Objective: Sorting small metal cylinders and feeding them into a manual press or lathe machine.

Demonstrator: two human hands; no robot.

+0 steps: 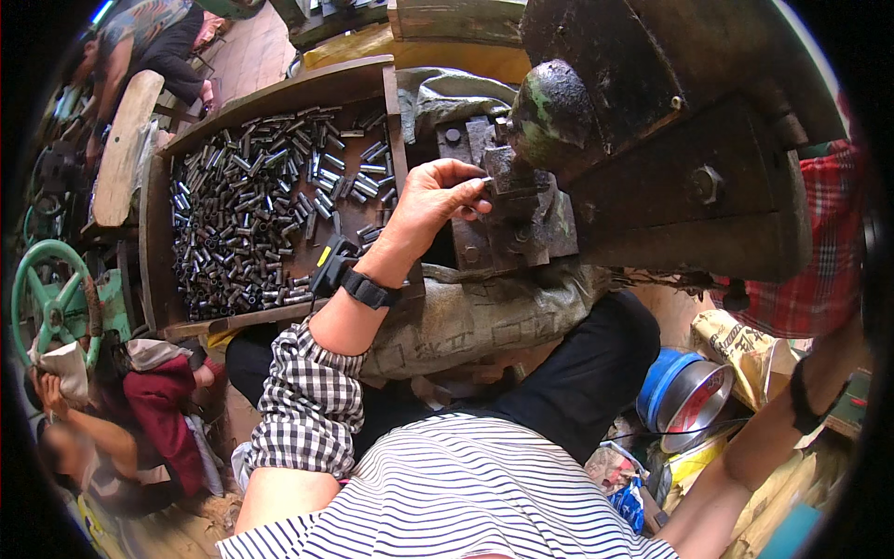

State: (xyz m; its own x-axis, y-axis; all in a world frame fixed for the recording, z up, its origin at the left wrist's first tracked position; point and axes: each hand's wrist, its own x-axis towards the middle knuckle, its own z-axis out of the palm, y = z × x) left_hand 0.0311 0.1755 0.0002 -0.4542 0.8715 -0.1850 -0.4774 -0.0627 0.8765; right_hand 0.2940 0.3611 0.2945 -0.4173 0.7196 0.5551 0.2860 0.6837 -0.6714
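My left hand [445, 194] is held up at the front of a dark, greasy metal machine [684, 186]. Its thumb and forefinger pinch a small metal piece [487, 180], close beside the machine's block-shaped fixture [521, 210]. To the left of that hand, a wooden tray [154, 247] holds many short metal tubes [247, 205], some shiny and some dark. My right arm stretches out to the far right, where my right hand [843, 349] lies at the picture's rim by a red plaid cloth [833, 238]. Its fingers are hidden.
A grey sack [466, 321] covers the space between tray, fixture and my knees. At the lower right are a blue-rimmed round container [684, 396] and paper sacks [736, 349]. A green handwheel [54, 303] and a seated person [112, 447] are at left; another person [154, 42] bends farther back.
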